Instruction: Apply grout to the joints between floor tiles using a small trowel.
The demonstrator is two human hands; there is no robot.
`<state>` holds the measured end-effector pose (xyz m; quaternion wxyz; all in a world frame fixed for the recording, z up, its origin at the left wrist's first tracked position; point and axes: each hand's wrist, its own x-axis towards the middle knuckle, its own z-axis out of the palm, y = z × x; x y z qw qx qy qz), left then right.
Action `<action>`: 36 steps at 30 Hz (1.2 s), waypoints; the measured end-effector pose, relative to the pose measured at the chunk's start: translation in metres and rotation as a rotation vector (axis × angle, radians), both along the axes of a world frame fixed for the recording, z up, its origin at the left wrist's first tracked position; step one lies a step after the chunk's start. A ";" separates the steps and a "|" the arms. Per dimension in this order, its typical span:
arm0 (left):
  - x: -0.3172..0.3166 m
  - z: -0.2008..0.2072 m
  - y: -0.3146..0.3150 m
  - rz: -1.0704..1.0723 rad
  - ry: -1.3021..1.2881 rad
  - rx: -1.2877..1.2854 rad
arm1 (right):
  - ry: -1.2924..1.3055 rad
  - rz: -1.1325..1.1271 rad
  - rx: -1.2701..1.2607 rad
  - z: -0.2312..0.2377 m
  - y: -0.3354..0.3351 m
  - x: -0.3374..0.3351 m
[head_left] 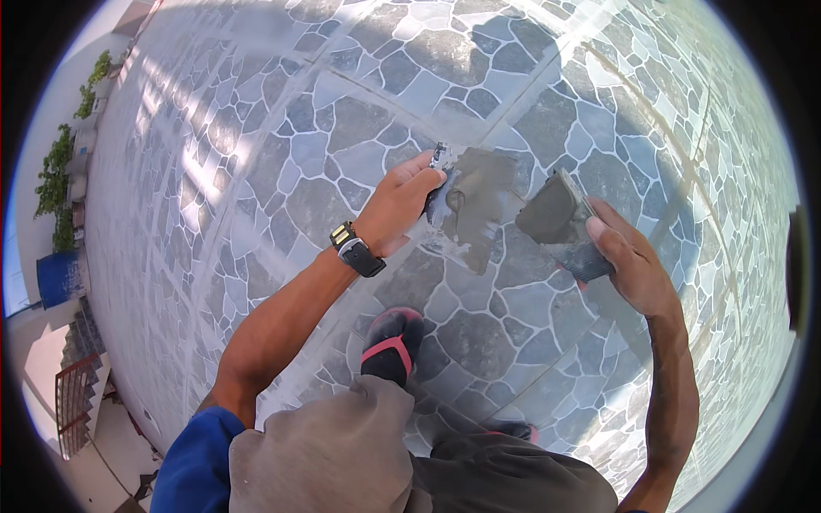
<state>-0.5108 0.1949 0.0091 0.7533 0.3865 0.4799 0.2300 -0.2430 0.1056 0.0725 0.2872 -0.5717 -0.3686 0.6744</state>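
My left hand (395, 203) is closed round the edge of a flat trowel (438, 224), whose wide plate is smeared with wet grey mortar (487, 192). To the right of it, my right hand (631, 261) grips a flat scraper (583, 258) between thumb and fingers. A thick lump of grey mortar (547, 212) sits on the scraper's left part. A small gap separates the two tools, and both are held above the patterned floor. The right hand's fingers are mostly hidden under the scraper.
Stone-patterned floor tiles (479, 342) with pale joints spread all around. My sandalled foot (393, 342) stands below the trowel; another sandal (517, 430) shows further right. At far left are green plants (58, 184), a blue container (58, 280) and a metal railing (77, 402).
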 end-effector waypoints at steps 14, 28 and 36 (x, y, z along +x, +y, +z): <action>-0.018 0.010 -0.027 0.015 0.043 0.268 | -0.890 0.771 0.956 0.018 0.022 -0.057; -0.087 0.029 -0.105 0.306 0.055 0.048 | -1.055 1.135 0.957 -0.069 0.087 0.000; -0.122 0.042 -0.144 0.468 0.064 -0.001 | -1.115 1.342 0.997 -0.125 0.131 -0.022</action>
